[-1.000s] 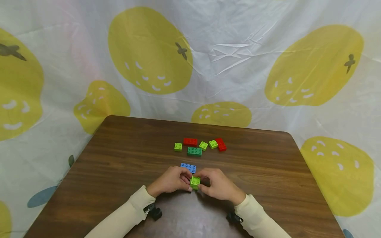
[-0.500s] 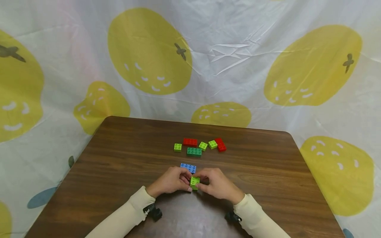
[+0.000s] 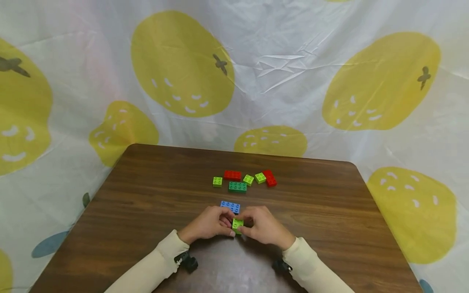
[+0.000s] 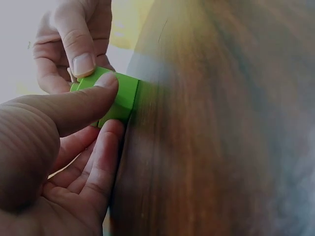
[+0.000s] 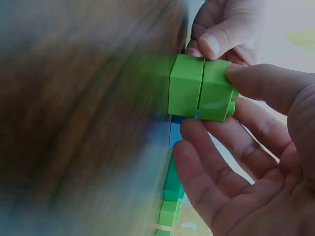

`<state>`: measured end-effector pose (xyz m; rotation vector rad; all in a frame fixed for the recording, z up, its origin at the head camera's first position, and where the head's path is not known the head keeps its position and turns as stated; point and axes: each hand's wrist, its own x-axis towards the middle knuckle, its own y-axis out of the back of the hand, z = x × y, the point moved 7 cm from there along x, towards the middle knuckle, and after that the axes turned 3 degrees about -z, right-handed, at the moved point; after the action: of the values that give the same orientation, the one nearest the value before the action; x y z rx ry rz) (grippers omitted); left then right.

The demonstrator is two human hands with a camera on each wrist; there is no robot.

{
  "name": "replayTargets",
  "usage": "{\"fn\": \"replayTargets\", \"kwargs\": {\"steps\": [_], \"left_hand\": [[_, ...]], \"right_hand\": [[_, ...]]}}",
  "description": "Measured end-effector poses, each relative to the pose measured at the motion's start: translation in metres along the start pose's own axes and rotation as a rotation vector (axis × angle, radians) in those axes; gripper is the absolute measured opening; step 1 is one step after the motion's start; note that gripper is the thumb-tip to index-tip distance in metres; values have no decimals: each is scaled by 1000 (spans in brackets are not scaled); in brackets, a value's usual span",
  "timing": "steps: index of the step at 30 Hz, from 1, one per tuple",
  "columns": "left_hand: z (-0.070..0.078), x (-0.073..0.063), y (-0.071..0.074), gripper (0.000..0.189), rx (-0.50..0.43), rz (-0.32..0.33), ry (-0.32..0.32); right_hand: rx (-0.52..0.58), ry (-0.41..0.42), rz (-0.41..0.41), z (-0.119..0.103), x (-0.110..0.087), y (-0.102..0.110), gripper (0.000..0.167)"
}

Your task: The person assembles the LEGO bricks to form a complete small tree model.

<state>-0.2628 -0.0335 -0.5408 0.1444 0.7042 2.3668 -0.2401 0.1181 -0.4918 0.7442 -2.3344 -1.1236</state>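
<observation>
Two square lime-green toy bricks [image 3: 237, 225] are stacked between my hands, near the middle of the table. In the right wrist view a thin seam shows between the upper brick [image 5: 214, 96] and the lower brick [image 5: 185, 88]. My left hand [image 3: 210, 222] holds the stack from the left, its thumb [image 4: 93, 98] flat on the near side and fingertips across from it. From the right, my right hand [image 3: 265, 228] pinches the upper brick between thumb [image 5: 261, 81] and fingers. Just beyond the hands lies a blue brick [image 3: 230, 206], partly covered by the left fingers.
Farther back on the brown table [image 3: 165, 179] lie a green brick [image 3: 237, 187], a long red brick [image 3: 232, 175], another red brick [image 3: 270, 178] and several small lime bricks [image 3: 217, 182]. A fruit-patterned cloth [image 3: 275, 81] hangs behind the table's far edge.
The right hand and wrist have shifted slightly left, closer to the left hand, covering a bit more of the stack. Both hands keep hold; the other bricks lie as before.
</observation>
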Motion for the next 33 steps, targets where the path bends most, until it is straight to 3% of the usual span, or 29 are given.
{"fn": "replayTargets", "kwargs": {"steps": [7,25,33], "left_hand": [[1,-1,2,35,-20,-8,-23],[2,-4,6,33,-38,-13,6],[4,-2,4,35,-30,-12,19]], "right_hand": [[-17,-14,-30,-1,6,-3,24],[35,-81,-82,3,7,-3,26],[113,-61,-97,12,3,-3,26]]}}
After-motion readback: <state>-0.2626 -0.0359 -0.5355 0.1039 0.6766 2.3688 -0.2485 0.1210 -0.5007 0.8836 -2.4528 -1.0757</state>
